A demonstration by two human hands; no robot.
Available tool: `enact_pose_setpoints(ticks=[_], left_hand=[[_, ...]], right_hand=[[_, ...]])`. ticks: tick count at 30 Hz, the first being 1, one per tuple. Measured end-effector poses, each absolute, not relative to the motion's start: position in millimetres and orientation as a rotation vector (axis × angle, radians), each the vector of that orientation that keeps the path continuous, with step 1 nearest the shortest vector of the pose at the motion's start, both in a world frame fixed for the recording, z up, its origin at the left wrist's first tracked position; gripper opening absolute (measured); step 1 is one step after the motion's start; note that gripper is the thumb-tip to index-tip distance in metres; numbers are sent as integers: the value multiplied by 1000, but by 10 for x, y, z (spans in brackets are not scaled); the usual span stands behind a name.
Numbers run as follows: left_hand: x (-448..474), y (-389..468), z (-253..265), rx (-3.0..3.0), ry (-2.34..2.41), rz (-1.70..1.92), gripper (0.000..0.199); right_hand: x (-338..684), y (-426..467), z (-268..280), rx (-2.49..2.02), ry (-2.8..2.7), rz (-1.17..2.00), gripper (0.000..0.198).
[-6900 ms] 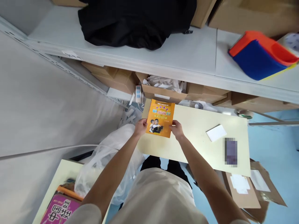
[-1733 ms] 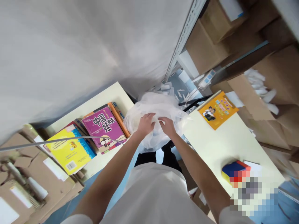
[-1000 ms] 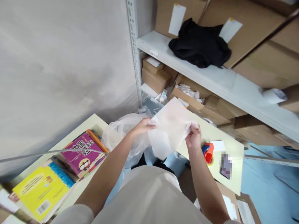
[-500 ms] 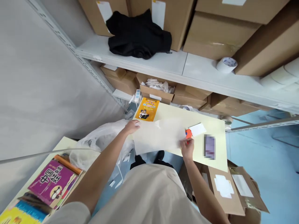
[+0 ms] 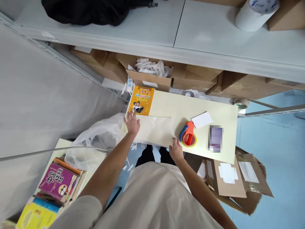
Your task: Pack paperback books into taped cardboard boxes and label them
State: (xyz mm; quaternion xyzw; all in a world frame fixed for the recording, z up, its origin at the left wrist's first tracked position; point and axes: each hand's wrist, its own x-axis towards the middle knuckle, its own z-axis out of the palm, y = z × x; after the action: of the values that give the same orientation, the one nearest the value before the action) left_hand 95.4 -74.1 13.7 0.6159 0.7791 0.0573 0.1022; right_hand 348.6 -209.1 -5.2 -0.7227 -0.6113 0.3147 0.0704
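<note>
A whitish translucent sheet (image 5: 154, 128) lies across the near left part of the pale table (image 5: 207, 105). My left hand (image 5: 132, 124) rests flat on the sheet's left end with its fingers spread. Its fingertips touch the lower edge of an orange book (image 5: 143, 100) with figures on the cover. At the sheet's near right corner, my right hand (image 5: 176, 151) has its fingers curled onto the edge. Just right of that hand sits a red and blue tape dispenser (image 5: 189, 135) with a roll of tape in it.
A white card or small box (image 5: 202, 120) and a pixelated purple item (image 5: 215, 138) lie on the table's right. Behind stands a shelf (image 5: 152, 51) with cartons below. A plastic bag (image 5: 95, 133) and stacked books (image 5: 58, 183) are at left, flattened cartons (image 5: 228, 181) at right.
The sheet has come down onto the table. My right hand has moved left and nearer my body, uncovering the tape dispenser. My left hand has opened flat. The view has tilted down.
</note>
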Motion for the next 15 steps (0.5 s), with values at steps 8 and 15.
enact_pose_setpoints(ticks=[8,15], left_hand=[[974,-1189,-26,2021,1703,-217,59],[741,-947,-62,1951,1711,-51,57]], right_hand=[[3200,-1694,-5,-2037,-2241,867,37],[3063,-1159,-7,-2112,-2116,909,27]])
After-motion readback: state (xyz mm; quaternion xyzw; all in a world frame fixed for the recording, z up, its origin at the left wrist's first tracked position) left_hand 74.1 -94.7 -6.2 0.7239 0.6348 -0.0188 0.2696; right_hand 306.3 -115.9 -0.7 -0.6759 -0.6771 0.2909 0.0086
